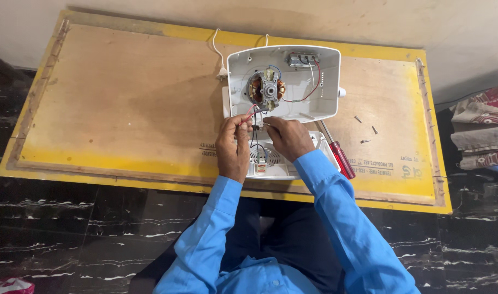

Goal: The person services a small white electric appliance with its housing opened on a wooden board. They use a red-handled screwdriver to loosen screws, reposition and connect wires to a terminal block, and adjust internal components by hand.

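An opened white appliance housing point(325, 81) lies on a yellow-edged wooden board point(123, 109), showing a copper-wound motor point(266, 90) and red, white and dark wires. Its white base cover point(273, 166) lies just in front. My left hand point(232, 147) pinches red and dark wires point(252, 111) coming from the motor. My right hand point(287, 136) holds the same wire bundle from the other side, fingertips close to the left hand's. Both sleeves are blue.
A red-handled screwdriver point(338, 155) lies right of my right hand. Three loose screws point(367, 129) sit further right on the board. A white cord point(219, 54) runs off the housing's back left. Folded cloth point(483, 130) lies at the far right. Dark marbled floor surrounds the board.
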